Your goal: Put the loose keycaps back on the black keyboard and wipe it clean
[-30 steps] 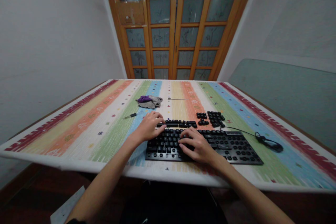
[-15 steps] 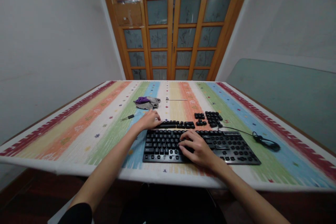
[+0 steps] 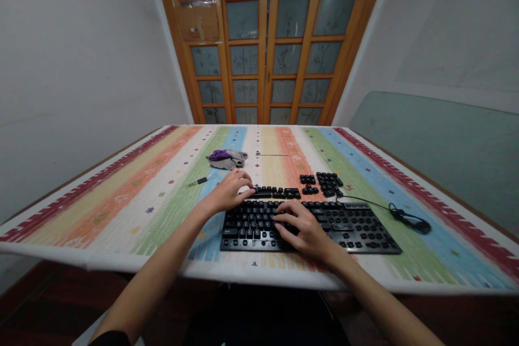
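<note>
A black keyboard (image 3: 243,227) lies near the front table edge. Keycaps fill its left part, while the right part shows bare key sockets. My right hand (image 3: 304,227) rests over its middle, fingers bent and apart, fingertips on the keys; no held object shows. Behind the keyboard is a row of loose keycaps (image 3: 279,193), including a long bar. My left hand (image 3: 231,192) is at the left end of this row, with thumb and forefinger drawn together at a keycap. Whatever is between those fingertips is too small to make out.
More loose keycaps (image 3: 329,181) stand in blocks behind the keyboard's right half. A coiled cable (image 3: 409,219) lies to the right. Farther back are a grey and purple cloth (image 3: 229,158), a thin metal rod (image 3: 273,154) and a small black-handled tool (image 3: 201,180). A striped cloth covers the table (image 3: 162,221).
My left hand has shifted slightly right and toward me, its thumb now against the row of loose keycaps. My right hand has barely moved on the keyboard.
</note>
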The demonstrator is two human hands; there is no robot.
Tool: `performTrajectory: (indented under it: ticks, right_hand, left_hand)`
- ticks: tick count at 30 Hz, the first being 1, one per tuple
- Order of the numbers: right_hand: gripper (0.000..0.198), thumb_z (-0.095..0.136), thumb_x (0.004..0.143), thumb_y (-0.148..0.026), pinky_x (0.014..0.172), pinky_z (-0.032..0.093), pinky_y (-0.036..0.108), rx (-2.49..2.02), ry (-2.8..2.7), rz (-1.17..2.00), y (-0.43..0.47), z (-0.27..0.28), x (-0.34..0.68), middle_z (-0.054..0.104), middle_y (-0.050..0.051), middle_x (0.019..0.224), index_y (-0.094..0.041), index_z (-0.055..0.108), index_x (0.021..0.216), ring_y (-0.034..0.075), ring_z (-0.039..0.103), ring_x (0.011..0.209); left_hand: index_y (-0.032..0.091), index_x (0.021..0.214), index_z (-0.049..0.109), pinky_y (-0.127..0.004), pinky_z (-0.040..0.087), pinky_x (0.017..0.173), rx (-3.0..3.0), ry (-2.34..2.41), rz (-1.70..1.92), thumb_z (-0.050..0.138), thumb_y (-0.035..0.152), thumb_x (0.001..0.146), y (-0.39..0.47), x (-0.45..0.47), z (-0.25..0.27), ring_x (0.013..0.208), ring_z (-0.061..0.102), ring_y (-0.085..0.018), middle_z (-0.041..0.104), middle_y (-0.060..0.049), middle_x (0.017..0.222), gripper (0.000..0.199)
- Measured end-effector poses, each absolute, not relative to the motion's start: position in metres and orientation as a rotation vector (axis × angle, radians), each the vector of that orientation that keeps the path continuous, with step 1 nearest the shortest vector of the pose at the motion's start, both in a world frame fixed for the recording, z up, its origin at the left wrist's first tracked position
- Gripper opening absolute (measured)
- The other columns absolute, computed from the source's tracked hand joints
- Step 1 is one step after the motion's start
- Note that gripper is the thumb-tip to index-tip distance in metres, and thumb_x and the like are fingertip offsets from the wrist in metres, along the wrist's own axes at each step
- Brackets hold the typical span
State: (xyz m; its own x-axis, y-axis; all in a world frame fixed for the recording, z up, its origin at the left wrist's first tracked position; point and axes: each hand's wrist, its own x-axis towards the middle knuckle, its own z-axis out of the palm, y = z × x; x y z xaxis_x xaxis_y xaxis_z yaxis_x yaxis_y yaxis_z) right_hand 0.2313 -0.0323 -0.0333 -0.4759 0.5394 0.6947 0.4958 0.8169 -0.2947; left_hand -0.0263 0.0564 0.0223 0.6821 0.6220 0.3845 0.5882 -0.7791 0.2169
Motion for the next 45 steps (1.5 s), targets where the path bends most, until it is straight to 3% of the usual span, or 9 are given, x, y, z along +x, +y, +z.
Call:
performTrajectory:
  ticks: [5, 13, 30, 45]
  right_hand:
    - [0.016, 0.062, 0.093, -0.018, 0.088, 0.055, 0.042, -0.728, -2.159, 0.105, -0.033, -0.034, 0.228, 0.066, 0.011, 0.107, -0.02, 0.068, 0.108, 0.024, 0.063, 0.1]
    - [0.011, 0.063, 0.093, -0.017, 0.082, 0.054, 0.038, -0.656, -2.213, 0.174, -0.037, -0.031, 0.225, 0.068, 0.009, 0.101, -0.019, 0.069, 0.101, 0.022, 0.062, 0.094]
    - [0.012, 0.063, 0.096, -0.022, 0.074, 0.052, 0.035, -0.612, -2.308, 0.122, -0.034, -0.031, 0.222, 0.069, 0.009, 0.095, -0.02, 0.074, 0.096, 0.02, 0.058, 0.087]
    - [0.012, 0.062, 0.096, -0.021, 0.077, 0.051, 0.036, -0.663, -2.318, 0.145, -0.035, -0.031, 0.221, 0.068, 0.008, 0.095, -0.019, 0.073, 0.096, 0.021, 0.057, 0.089]
  left_hand:
    - [0.018, 0.1, 0.069, -0.038, 0.048, 0.097, 2.828, 0.752, 0.724, 0.061, 0.026, 0.099, 0.009, -0.018, 0.02, 0.108, 0.054, -0.023, 0.065, -0.007, 0.108, 0.011]
    - [0.019, 0.102, 0.069, -0.039, 0.047, 0.094, 2.849, 0.753, 0.76, 0.061, 0.027, 0.098, -0.025, -0.016, -0.009, 0.103, 0.057, -0.022, 0.066, -0.007, 0.107, 0.011]
    - [0.018, 0.099, 0.068, -0.039, 0.046, 0.09, 2.889, 0.816, 0.784, 0.061, 0.026, 0.099, -0.033, -0.013, -0.019, 0.103, 0.055, -0.023, 0.066, -0.007, 0.108, 0.01]
    - [0.018, 0.102, 0.068, -0.038, 0.048, 0.09, 2.849, 0.77, 0.842, 0.057, 0.024, 0.101, -0.031, -0.01, -0.02, 0.1, 0.057, -0.022, 0.066, -0.008, 0.106, 0.012]
